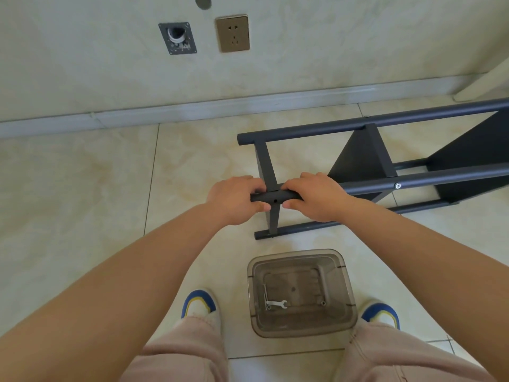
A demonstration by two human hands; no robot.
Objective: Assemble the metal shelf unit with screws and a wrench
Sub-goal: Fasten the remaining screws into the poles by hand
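Observation:
A dark metal shelf unit lies on its side on the tiled floor, its tubes running off to the right. My left hand and my right hand both grip the near upper tube at its left end, either side of a crossbar joint. An empty screw hole shows in the tube between my hands. A silver screw head sits further along the same tube. A small silver wrench lies inside a clear plastic bin by my feet.
The wall with a skirting board runs behind the shelf, carrying a power socket and a pipe opening. My two shoes stand either side of the bin. A pale board leans at the far right.

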